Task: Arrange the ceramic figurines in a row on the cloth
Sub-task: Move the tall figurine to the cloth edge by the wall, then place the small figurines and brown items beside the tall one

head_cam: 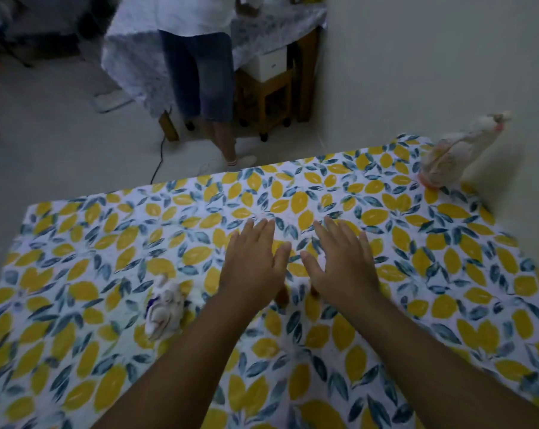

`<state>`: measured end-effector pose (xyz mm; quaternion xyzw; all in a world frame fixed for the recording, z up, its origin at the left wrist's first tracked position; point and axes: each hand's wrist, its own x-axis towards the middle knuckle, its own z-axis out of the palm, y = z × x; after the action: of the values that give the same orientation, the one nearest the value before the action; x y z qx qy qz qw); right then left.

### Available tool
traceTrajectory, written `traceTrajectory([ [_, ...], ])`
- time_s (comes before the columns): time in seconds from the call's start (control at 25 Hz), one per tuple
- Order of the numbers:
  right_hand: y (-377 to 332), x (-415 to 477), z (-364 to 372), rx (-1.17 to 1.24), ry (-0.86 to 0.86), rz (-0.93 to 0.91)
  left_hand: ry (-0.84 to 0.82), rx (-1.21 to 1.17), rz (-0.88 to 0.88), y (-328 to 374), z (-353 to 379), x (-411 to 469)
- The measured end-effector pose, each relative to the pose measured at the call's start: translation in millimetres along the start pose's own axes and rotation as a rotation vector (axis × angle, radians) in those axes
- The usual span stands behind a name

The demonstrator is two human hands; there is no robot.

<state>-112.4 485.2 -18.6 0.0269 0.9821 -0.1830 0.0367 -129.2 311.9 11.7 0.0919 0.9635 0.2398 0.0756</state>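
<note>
A cloth (417,274) printed with yellow lemons and blue leaves covers the table. My left hand (252,261) and my right hand (342,261) hover palm-down over its middle, fingers spread, holding nothing. A small white ceramic figurine (164,308) stands on the cloth just left of my left forearm. A taller white figurine with pink markings (451,156) stands at the far right corner beside the wall. Something small and brownish shows under my palms, mostly hidden.
A person in a white top and denim shorts (200,78) stands beyond the table's far edge next to another cloth-covered table (277,29). A wooden stool (268,97) with a white box sits under it. The wall (432,72) runs along the right side.
</note>
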Motion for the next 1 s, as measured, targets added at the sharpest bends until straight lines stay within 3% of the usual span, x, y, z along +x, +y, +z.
traceTrajectory([
  [0.36,-127.5,-52.6,81.3,-0.098,-0.177,-0.296,-0.008,0.229,-0.281,-142.4,-27.8,-88.4],
  [0.48,-148.0,-47.6,107.1,-0.122,-0.335,-0.245,-0.071,0.251,-0.326,-175.4,-17.0,-90.3],
  [0.6,-155.3,-43.4,124.8,-0.144,-0.449,-0.151,-0.098,0.077,-0.323,-187.7,-5.6,-90.6],
  [0.8,-150.4,-27.0,133.9,-0.086,-0.394,-0.123,-0.008,-0.026,-0.328,-192.3,0.8,-92.0],
  [1.0,-144.0,-18.0,102.7,0.199,-0.209,-0.177,0.012,-0.084,-0.230,-191.7,-9.6,-86.9],
])
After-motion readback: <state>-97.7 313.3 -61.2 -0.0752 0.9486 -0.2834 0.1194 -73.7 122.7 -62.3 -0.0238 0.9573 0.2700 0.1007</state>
